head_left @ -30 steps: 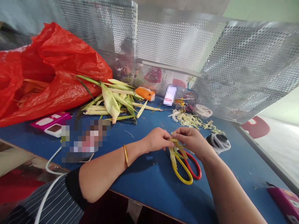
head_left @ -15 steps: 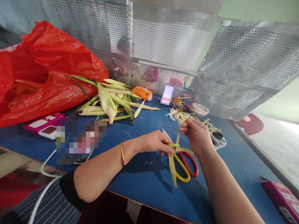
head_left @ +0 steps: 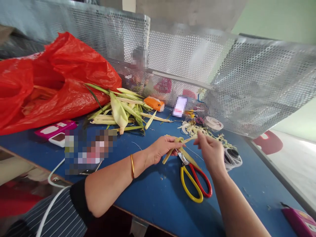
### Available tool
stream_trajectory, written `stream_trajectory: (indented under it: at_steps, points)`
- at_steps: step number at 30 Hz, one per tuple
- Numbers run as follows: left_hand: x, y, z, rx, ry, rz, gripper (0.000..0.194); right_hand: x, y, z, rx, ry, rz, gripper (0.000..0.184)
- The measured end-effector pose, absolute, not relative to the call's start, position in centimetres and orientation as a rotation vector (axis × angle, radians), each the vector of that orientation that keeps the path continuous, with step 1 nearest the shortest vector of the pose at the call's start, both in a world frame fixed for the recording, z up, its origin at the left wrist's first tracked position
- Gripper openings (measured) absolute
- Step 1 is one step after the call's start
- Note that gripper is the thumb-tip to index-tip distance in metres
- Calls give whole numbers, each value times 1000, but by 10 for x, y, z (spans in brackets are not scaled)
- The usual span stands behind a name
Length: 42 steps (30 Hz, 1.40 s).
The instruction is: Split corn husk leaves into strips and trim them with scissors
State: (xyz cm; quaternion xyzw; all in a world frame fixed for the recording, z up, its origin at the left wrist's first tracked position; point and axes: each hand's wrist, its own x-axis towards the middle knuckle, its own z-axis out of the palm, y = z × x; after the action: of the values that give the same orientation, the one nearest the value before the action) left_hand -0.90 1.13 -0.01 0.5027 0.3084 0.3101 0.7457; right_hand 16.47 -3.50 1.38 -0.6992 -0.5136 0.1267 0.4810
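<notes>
Folded, woven strips of pale green corn husk [head_left: 178,144] are pinched between the thumb and fingers of my left hand [head_left: 165,147]. My right hand [head_left: 209,148] is closed on the end of one husk strip [head_left: 189,139], which stretches out to the right from the crossing. Other strip ends hang down to the left and to the lower right. Below the hands lie scissors [head_left: 195,181] with one yellow and one red handle; the husk partly covers their blades. A gold bangle [head_left: 132,166] circles my left wrist.
A heap of corn husks [head_left: 120,113] lies beside a red plastic bag [head_left: 81,75]. Behind my right hand are husk scraps [head_left: 197,129], a tape roll [head_left: 213,123] and a black-and-white spool [head_left: 232,158]. A blurred phone [head_left: 91,153] and a magenta power strip [head_left: 58,131] lie left.
The husk strips have turned and risen off the scissors' handles, showing more of the scissors. My right hand has lowered, pulling its strip nearly level. The camera view has shifted slightly.
</notes>
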Motion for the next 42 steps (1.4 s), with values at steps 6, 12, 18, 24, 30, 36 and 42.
stream_trajectory:
  at_steps: [6, 12, 18, 24, 30, 36, 42]
  points:
    - [-11, 11, -1, 1122, 643, 651, 35, 146, -28, 0, -1275, -1061, 1009, 35]
    - [-11, 10, 0, 1172, 731, 556, 39, 139, -29, -2, -1231, -1151, 1004, 33]
    - [-9, 9, 1, 1184, 760, 540, 20, 143, -28, -7, -1238, -1018, 843, 30]
    - [-9, 9, 1, 1131, 788, 590, 20, 152, -21, -9, -1359, -927, 892, 41]
    - [-9, 17, 3, 969, 917, 815, 17, 150, -36, 6, -1618, -1187, 343, 39]
    - [-10, 18, 3, 957, 745, 934, 10, 118, -54, 0, -1587, -1694, 110, 26]
    - [-9, 17, 0, 1053, 622, 936, 11, 111, -43, -20, -1614, -1619, 258, 23]
